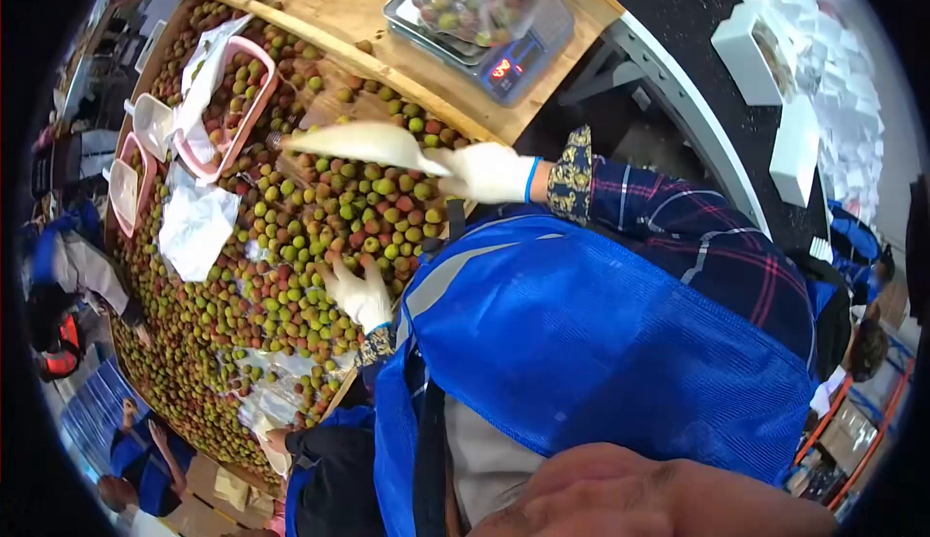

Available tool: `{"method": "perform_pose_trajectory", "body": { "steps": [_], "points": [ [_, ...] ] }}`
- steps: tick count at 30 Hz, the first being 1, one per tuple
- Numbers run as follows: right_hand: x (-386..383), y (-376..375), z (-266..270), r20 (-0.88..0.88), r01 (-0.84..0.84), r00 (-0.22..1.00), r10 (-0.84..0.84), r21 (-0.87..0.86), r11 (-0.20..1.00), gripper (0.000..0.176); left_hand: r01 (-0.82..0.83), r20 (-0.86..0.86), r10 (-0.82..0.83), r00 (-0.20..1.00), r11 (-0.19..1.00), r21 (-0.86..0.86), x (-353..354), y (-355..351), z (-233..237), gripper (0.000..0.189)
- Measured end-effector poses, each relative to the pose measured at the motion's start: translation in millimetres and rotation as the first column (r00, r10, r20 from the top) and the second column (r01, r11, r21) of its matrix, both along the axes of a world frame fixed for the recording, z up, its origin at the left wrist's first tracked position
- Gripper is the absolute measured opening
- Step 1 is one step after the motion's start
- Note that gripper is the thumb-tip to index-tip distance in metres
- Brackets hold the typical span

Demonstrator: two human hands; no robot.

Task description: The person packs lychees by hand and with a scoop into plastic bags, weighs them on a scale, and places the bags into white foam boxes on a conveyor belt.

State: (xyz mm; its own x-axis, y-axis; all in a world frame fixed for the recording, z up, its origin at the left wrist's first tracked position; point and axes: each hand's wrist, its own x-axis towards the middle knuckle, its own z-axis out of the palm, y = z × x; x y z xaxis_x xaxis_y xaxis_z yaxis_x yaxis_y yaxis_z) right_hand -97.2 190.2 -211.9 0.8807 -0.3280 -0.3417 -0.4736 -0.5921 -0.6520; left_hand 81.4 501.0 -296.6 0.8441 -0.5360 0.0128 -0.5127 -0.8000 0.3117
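Observation:
My right hand point(489, 173), in a white glove with a blue wrist band, grips the handle of a white scoop point(363, 144). The scoop is slightly blurred and lies over a bin of green and red lychees point(373, 203). Lower down, my left hand point(358, 293), in a white glove with bare fingertips, rests on the lychees with its fingers apart. White crumpled plastic point(199, 227) lies on the fruit left of my hands. A pink-rimmed basket point(254, 53) with some lychees in it stands farther up.
A wooden rail point(339, 45) edges the bin. Beyond it, a digital scale point(542, 53) bears a clear bag of lychees point(475, 9). More scoops or small baskets point(126, 188) sit at the bin's left. Co-workers point(145, 460) stand around it. White foam boxes point(760, 53) are at right.

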Motion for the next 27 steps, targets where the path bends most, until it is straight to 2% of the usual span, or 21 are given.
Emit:
{"method": "perform_pose_trajectory", "body": {
  "steps": [2, 4, 7, 9, 12, 13, 14, 15, 16, 17, 19, 21, 22, 23, 25, 26, 27],
  "points": [
    [-6, -21, 1, -0.024, 0.027, 0.999, -0.028, -0.045, 0.999, 0.057, 0.022, 0.023, -0.022, 1.0, 1.0, -0.005, 14, 1, -7, 0.077],
    [-6, -38, 0, -0.089, 0.013, 0.996, -0.021, -0.095, 0.995, 0.056, -0.091, -0.257, 0.11, 0.96, 0.992, 0.085, 27, -4, -19, 0.088],
    [-9, -42, -12, -0.148, -0.062, 0.988, 0.046, -0.101, 0.993, 0.047, -0.017, -0.224, 0.043, 0.974, 0.993, 0.116, 28, -4, -14, 0.091],
    [-8, -41, -13, -0.163, -0.061, 0.985, 0.051, -0.06, 0.996, 0.043, 0.009, -0.182, 0.0, 0.983, 0.999, 0.048, 33, 7, -26, 0.087],
    [-10, -41, -15, -0.089, 0.011, 0.996, -0.014, -0.034, 0.999, 0.043, 0.049, -0.167, -0.043, 0.985, 0.998, 0.031, 36, 8, -25, 0.088],
    [-13, -31, -4, -0.054, 0.03, 0.998, -0.032, -0.033, 0.999, 0.044, 0.045, -0.136, -0.043, 0.99, 0.999, 0.016, 34, 8, -26, 0.083],
    [-16, -25, 7, -0.074, 0.06, 0.995, -0.063, -0.044, 0.997, 0.045, 0.078, -0.178, -0.098, 0.979, 0.99, -0.118, 36, 8, -29, 0.079],
    [-16, -20, -3, -0.013, 0.146, 0.989, -0.146, 0.008, 0.989, 0.046, 0.084, -0.207, -0.135, 0.969, 0.968, -0.238, 37, 11, -31, 0.075],
    [-13, -17, 0, 0.016, 0.134, 0.99, -0.138, 0.165, 0.977, 0.047, 0.035, -0.155, -0.071, 0.985, 0.974, -0.224, 33, 16, -37, 0.071],
    [-6, -14, -17, -0.081, 0.267, 0.962, -0.26, 0.468, 0.842, 0.044, -0.009, -0.099, -0.012, 0.995, 0.977, -0.212, 28, 15, -43, 0.067],
    [7, -2, -14, -0.182, 0.362, 0.931, -0.317, 0.584, 0.726, 0.04, 0.005, 0.043, 0.007, 0.999, 0.962, -0.274, 16, 11, -46, 0.059],
    [16, 15, -1, -0.241, 0.381, 0.921, -0.306, 0.723, 0.577, 0.038, 0.032, 0.167, 0.009, 0.986, 0.971, -0.237, -9, 2, -14, 0.05],
    [24, 21, -19, -0.278, 0.423, 0.896, -0.345, 0.77, 0.478, 0.036, 0.023, 0.121, 0.011, 0.993, 0.962, -0.273, -19, 0, -4, 0.048],
    [32, 24, -70, -0.232, 0.31, 0.899, -0.372, 0.936, 0.166, 0.034, 0.018, 0.07, 0.004, 0.998, 0.95, -0.31, -26, -3, 1, 0.046],
    [65, 46, -70, -0.256, 0.247, 0.889, -0.379, 0.966, -0.073, 0.036, -0.062, -0.142, -0.005, 0.99, 0.884, -0.464, -38, -9, 0, 0.046],
    [86, 63, -50, -0.259, 0.264, 0.879, -0.4, 0.964, -0.042, 0.036, -0.104, -0.215, -0.014, 0.976, 0.842, -0.529, -41, -12, -4, 0.043],
    [105, 80, -24, -0.259, 0.281, 0.865, -0.43, 0.96, -0.013, 0.037, -0.094, -0.213, -0.027, 0.977, 0.839, -0.537, -43, -15, 3, 0.043]
  ]
}}
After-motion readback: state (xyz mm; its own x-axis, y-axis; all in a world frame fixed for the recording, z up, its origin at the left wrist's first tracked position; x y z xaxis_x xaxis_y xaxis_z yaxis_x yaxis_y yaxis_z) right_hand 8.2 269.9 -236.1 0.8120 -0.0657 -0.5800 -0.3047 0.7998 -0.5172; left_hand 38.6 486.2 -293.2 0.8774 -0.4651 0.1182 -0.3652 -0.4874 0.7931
